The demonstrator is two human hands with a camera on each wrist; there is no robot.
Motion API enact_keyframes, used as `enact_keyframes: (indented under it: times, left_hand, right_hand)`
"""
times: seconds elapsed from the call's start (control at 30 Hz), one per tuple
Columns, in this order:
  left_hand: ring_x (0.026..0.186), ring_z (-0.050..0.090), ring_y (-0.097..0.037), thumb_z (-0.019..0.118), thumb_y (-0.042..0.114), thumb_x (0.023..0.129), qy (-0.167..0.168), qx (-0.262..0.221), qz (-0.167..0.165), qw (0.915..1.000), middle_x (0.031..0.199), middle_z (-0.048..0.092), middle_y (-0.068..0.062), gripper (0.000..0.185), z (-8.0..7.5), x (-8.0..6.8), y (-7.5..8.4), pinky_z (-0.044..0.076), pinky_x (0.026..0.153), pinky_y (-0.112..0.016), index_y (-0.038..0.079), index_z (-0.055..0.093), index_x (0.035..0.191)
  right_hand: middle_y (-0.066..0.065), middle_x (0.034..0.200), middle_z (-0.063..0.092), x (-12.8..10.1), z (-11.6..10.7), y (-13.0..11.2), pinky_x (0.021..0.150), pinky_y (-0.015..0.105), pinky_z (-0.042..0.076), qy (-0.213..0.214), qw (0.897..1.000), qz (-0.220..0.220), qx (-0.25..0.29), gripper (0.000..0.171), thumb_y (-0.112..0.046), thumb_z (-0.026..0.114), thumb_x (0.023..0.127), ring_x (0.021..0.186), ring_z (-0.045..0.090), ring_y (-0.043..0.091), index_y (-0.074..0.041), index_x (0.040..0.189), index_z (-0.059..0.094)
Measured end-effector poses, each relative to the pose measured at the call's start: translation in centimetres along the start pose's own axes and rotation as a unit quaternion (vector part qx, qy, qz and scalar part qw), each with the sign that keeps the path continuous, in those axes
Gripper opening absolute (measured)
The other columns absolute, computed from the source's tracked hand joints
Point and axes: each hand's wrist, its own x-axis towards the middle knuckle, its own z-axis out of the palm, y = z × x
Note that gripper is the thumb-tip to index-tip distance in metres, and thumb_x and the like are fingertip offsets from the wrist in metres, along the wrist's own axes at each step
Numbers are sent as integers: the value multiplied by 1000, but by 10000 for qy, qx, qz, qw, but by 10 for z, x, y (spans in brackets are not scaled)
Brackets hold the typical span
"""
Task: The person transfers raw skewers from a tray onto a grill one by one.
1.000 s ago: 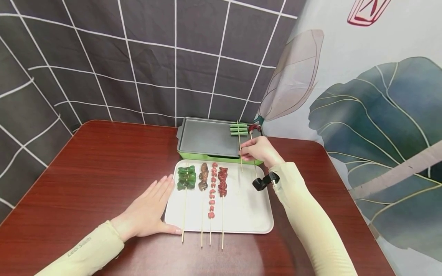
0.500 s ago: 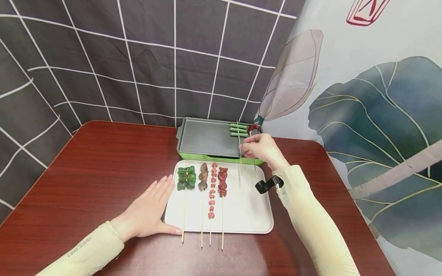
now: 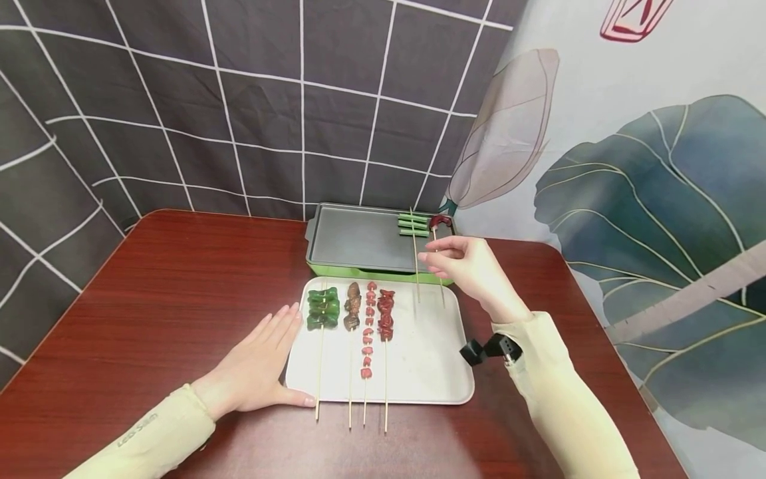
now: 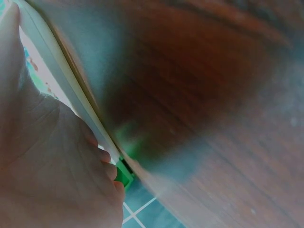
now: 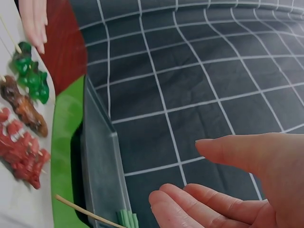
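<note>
I see the left hand (image 3: 257, 366) spread wide against the tray (image 3: 431, 366) at its nine o'clock; the right hand (image 3: 479, 269), thumb and fingers apart, holds nothing beside the green skewer (image 3: 413, 232) lying on the grill (image 3: 359, 236) at three o'clock.

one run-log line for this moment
left hand: touching white tray, left edge | right hand: empty, near griddle | griddle: green-vegetable skewer, dark-red skewer | white tray: four skewers

The green skewer (image 3: 413, 225) lies on the griddle (image 3: 362, 236), seemingly overhanging.
</note>
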Motion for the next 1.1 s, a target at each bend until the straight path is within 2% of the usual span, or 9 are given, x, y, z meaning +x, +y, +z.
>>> enact_keyframes:
  times: [0.17, 0.43, 0.77, 0.93, 1.1]
  left_hand:
    - [149, 22, -41, 52, 92, 73, -21, -3, -4, 10000, 161, 23, -29, 135, 1, 0, 0, 19, 122, -52, -14, 29, 153]
    - [149, 22, -41, 51, 93, 73, -15, -8, -16, 10000, 161, 23, -29, 135, 2, 0, 0, 19, 122, -51, -14, 28, 153]
    - [150, 22, -41, 49, 94, 73, -38, -5, -23, 10000, 162, 22, -29, 135, 1, 1, -1, 18, 122, -51, -13, 28, 154]
    - [150, 22, -41, 50, 93, 73, -37, 2, -13, 10000, 162, 22, -29, 135, 1, 1, -1, 19, 122, -51, -13, 28, 153]
    - [148, 24, -43, 51, 92, 74, 14, 30, 25, 10000, 161, 23, -30, 133, -2, 0, 0, 22, 120, -53, -14, 30, 152]
  right_hand:
    - [12, 102, 76, -14, 1, 5, 86, 36, 60, -74, 9997, -157, 173, 39, -21, 76, 91, 88, 74, 21, 2, 121, 69]
    - [14, 102, 75, -31, 4, 16, 82, 32, 61, -200, 9989, -339, 255, 34, -13, 74, 92, 88, 74, 22, 5, 120, 69]
    - [10, 99, 76, -52, 13, 30, 84, 32, 60, -368, 9991, -117, 148, 32, -13, 74, 91, 88, 74, 21, 3, 118, 71]
    - [10, 97, 76, -61, 18, 37, 84, 32, 59, -468, 9984, -23, 318, 35, -15, 78, 88, 91, 73, 30, 3, 118, 71]
    - [12, 96, 76, -68, 25, 45, 82, 32, 60, -608, 9972, 65, 436, 39, -15, 79, 89, 90, 73, 27, 6, 119, 69]
